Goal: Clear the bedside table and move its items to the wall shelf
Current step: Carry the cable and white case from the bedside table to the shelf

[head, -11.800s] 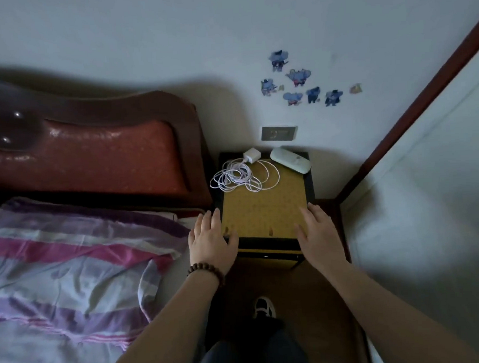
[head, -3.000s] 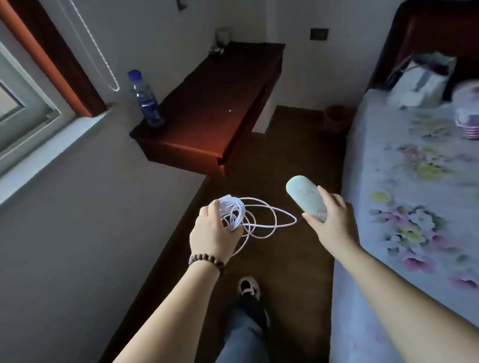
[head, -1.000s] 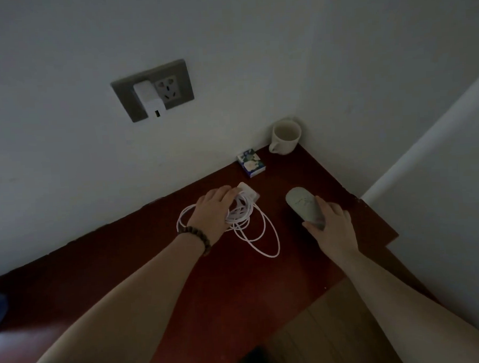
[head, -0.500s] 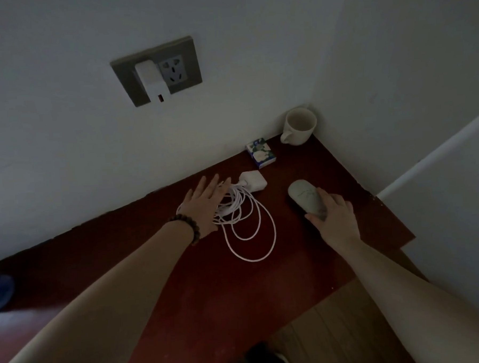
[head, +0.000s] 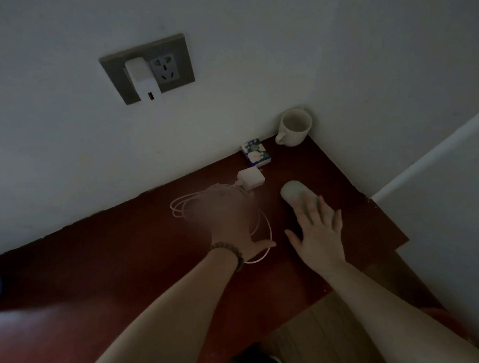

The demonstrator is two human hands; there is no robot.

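The white charger with its coiled cable [head: 250,178] lies on the dark red wall shelf [head: 126,265], close to the wall. My left hand [head: 229,223], blurred by motion, hovers over the cable loops with its fingers spread and holds nothing. To the right, the pale oval case [head: 293,191] lies flat on the shelf. My right hand [head: 317,230] is open with straight fingers over the near end of the case, hiding that end.
A small printed box [head: 255,152] and a cream mug [head: 295,127] stand in the shelf's back right corner. A wall socket with a white plug [head: 144,75] is above. The shelf's front edge and wooden floor [head: 318,335] are below right.
Both hands have let go: the left one has drawn back off the cable, and the right has opened and lifted from the case. Earlier I carried both items from the bedside table.
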